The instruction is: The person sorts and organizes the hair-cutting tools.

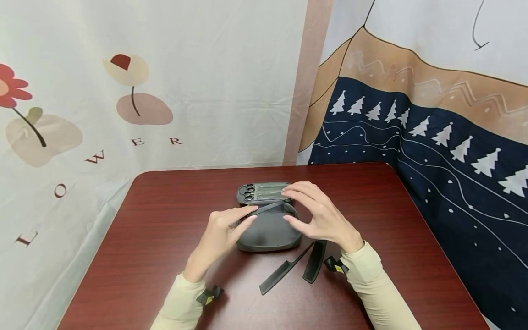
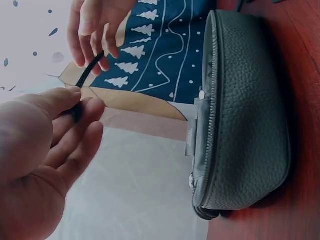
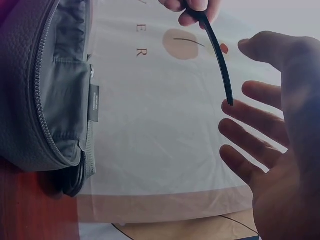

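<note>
My left hand (image 1: pixel 222 228) pinches one end of a thin, dark, slightly curved strip (image 3: pixel 218 55) between thumb and fingers, above a grey zip pouch (image 1: pixel 268 236). Whether this strip is a comb seen edge-on, I cannot tell. At its other end my right hand (image 1: pixel 321 214) has its fingers spread, with a fingertip at or very near the tip. The pouch stands unzipped on the table, its lid folded back. Several scissors (image 1: pixel 249 192) lie in a clear sleeve on the lid. In the left wrist view the pouch's zipper (image 2: pixel 214 95) runs along the opening.
Two dark combs lie on the reddish-brown table (image 1: pixel 173 220) in front of the pouch: a narrow-handled comb (image 1: pixel 274 277) and a wider comb (image 1: pixel 315 265) partly under my right wrist. Behind the table hang a pale curtain (image 1: pixel 231 91) and a navy tree-print cloth (image 1: pixel 433 165).
</note>
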### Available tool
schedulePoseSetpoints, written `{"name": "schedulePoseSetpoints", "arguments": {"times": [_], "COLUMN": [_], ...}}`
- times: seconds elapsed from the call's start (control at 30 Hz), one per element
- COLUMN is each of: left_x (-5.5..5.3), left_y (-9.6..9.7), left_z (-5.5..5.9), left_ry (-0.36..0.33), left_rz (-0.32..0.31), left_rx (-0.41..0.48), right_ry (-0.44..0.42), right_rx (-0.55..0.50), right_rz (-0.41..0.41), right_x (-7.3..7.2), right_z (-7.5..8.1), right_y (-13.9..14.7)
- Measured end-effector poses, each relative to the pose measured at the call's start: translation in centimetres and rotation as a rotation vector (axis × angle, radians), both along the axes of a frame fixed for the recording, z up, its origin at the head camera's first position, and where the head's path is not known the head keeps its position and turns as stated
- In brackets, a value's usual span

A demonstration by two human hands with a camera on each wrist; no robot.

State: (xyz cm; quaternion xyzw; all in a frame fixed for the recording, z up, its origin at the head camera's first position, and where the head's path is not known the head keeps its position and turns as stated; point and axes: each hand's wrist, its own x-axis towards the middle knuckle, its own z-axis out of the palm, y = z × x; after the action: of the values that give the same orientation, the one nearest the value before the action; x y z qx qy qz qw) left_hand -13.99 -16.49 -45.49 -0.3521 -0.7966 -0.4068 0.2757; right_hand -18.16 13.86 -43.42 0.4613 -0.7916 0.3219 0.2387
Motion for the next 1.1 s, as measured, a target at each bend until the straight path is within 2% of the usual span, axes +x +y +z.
{"name": "schedulePoseSetpoints", "arguments": {"times": [0.1,0.2,0.3,0.4,0.53,0.7,0.87,1.1], "left_x": [0.4,0.8,1.1,1.3,1.2,1.2,1.1,1.1], "left_y": [-0.2,-0.4,-0.6,-0.9,-1.2,-1.4,-1.6,-1.7], "left_z": [0.3,0.6,1.0,1.4,1.8,2.1,2.0,1.9], "left_ry": [-0.115,-0.298,-0.509,-0.683,-0.836,-0.939,-1.006,-1.043], "left_rz": [0.019,0.005,-0.03,-0.077,-0.143,-0.191,-0.215,-0.226], "left_rx": [-0.001,0.031,0.076,0.116,0.181,0.242,0.284,0.303], "right_ry": [-0.034,-0.053,-0.054,-0.055,-0.061,-0.058,-0.054,-0.029], "right_rx": [0.026,0.057,0.079,0.093,0.107,0.109,0.11,0.103], "right_rz": [-0.002,-0.012,-0.022,-0.023,-0.013,0.002,0.011,0.029], "right_x": [0.1,0.1,0.1,0.2,0.2,0.1,0.1,0.1], "right_z": [0.0,-0.1,-0.1,-0.2,-0.2,-0.2,-0.2,-0.3], "right_y": [0.1,0.1,0.2,0.2,0.2,0.0,0.0,-0.2]}}
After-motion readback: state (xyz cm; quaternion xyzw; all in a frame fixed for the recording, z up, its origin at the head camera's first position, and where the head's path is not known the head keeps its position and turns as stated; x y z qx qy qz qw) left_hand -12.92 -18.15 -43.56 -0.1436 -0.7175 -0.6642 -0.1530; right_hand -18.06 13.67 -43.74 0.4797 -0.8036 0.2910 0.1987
